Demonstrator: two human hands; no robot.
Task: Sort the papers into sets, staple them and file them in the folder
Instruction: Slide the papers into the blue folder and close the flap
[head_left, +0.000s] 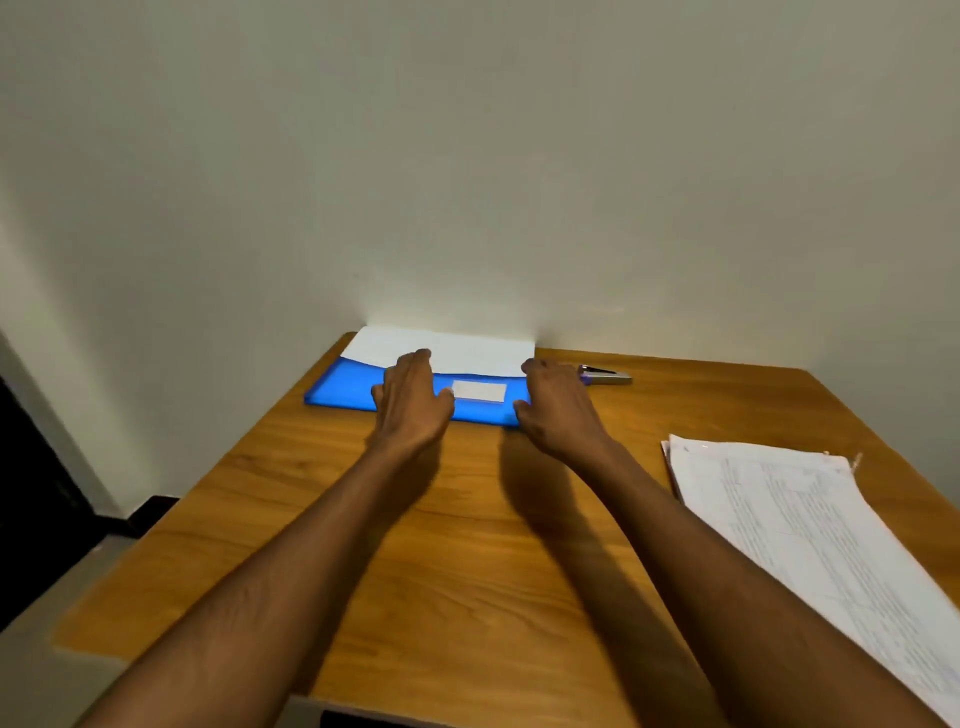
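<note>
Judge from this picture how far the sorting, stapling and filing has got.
Done, it seems: white sheets already sit in the blue folder, sticking out at its far edge. In hand: the left hand and right hand lie on the folder. Left: a stack of printed papers waits on the table; the stapler lies unused beside the folder.

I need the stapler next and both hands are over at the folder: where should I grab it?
Grip the stapler across its long body from above with the right hand, which is nearest. It lies flat on the table, lengthwise along the wall, so its sides are free.
</note>
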